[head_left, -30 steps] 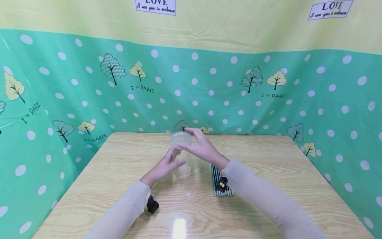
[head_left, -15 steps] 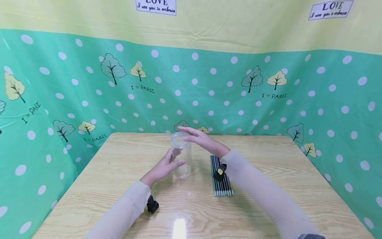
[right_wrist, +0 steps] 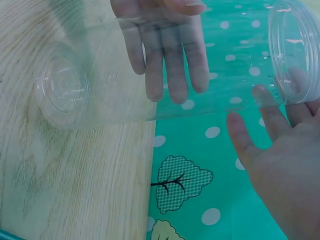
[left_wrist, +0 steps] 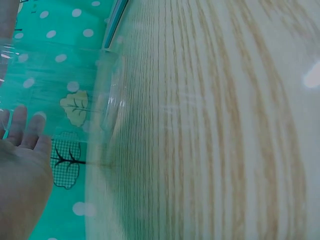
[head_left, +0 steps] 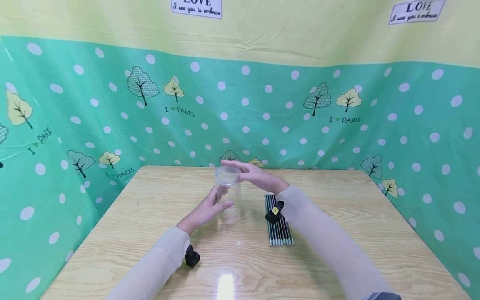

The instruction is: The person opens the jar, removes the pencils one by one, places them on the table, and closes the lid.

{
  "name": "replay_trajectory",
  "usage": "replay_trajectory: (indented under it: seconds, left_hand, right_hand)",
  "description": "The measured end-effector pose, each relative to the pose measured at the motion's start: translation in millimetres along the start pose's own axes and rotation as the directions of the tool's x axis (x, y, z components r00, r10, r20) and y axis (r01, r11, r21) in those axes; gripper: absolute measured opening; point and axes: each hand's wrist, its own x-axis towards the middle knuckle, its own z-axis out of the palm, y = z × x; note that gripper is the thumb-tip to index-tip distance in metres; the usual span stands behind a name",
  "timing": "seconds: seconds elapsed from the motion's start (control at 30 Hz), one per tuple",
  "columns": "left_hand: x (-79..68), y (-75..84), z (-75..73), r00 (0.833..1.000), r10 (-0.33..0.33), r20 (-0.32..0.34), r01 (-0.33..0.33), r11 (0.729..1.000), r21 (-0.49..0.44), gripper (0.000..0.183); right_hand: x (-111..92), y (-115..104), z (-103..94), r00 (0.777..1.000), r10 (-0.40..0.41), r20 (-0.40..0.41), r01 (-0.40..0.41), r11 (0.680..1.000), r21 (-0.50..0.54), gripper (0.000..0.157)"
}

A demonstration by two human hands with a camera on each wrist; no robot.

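Observation:
A clear plastic jar (head_left: 230,213) stands upright in the middle of the wooden table, with a clear lid (head_left: 226,176) on its top. My left hand (head_left: 206,211) holds the jar from the left, thumb in front; in the right wrist view the left hand's fingers (right_wrist: 177,60) show through the clear wall. Around the lid's right side is my right hand (head_left: 258,176), its fingers reaching over the rim at the back. In the right wrist view, one fingertip of the right hand (right_wrist: 295,155) lies against the jar's wall just below the lid.
A row of several dark pencils (head_left: 280,233) lies on the table (head_left: 337,233) right of the jar, partly covered by the right wrist's black camera (head_left: 275,212). Another black camera (head_left: 192,256) hangs at the left wrist. A green dotted curtain (head_left: 243,112) closes off the back and sides.
My right hand has turned on the lid: its thumb moved from the front of the rim to the right side, and more pencils show. My left hand and the jar stay put.

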Motion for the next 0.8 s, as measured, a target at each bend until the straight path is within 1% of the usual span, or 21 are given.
replay_trajectory:
  seconds: [0.1, 0.23, 0.37, 0.5, 0.57, 0.63, 0.73, 0.8]
  left_hand:
    - [0.2, 0.0, 0.2, 1.0, -0.007, -0.002, 0.007, 1.0, -0.005, 0.078]
    - [0.6, 0.0, 1.1, 1.0, -0.01, -0.008, 0.009, 1.0, -0.009, 0.079]
    - [0.8, 0.1, 1.5, 1.0, 0.0, -0.012, 0.0, 1.0, -0.005, 0.08]
    - [0.9, -0.2, 1.5, 1.0, 0.003, -0.009, -0.003, 1.0, -0.005, 0.08]
    - [0.9, -0.5, 1.3, 1.0, 0.003, -0.008, -0.004, 1.0, -0.008, 0.079]
    - [0.8, -0.8, 1.1, 1.0, 0.004, -0.008, -0.004, 1.0, -0.009, 0.078]
    - [0.5, -1.1, 1.0, 1.0, -0.002, -0.01, 0.002, 1.0, -0.009, 0.077]
    - [0.2, -1.1, 0.9, 1.0, -0.006, -0.011, 0.006, 1.0, -0.007, 0.076]
  right_hand:
    - [-1.0, 0.1, -0.2, 1.0, -0.003, -0.002, 0.003, 1.0, 0.005, 0.064]
    - [-2.2, 1.7, 1.3, 0.999, -0.003, -0.034, 0.002, 1.0, -0.021, 0.063]
    - [-3.0, 4.4, 4.6, 0.996, -0.008, -0.093, 0.005, 0.999, -0.038, 0.062]
    - [-5.6, 4.5, 10.4, 0.985, -0.004, -0.17, -0.003, 0.999, -0.044, 0.062]
    - [-7.5, 3.2, 14.6, 0.976, 0.008, -0.216, -0.021, 0.998, -0.057, 0.063]
    - [-8.5, 1.6, 19.4, 0.962, 0.024, -0.273, -0.047, 0.996, -0.077, 0.065]
    - [-9.6, -1.3, 28.0, 0.929, 0.037, -0.369, -0.089, 0.988, -0.126, 0.067]
    - [-9.5, -3.3, 34.0, 0.9, 0.028, -0.434, -0.11, 0.98, -0.164, 0.068]
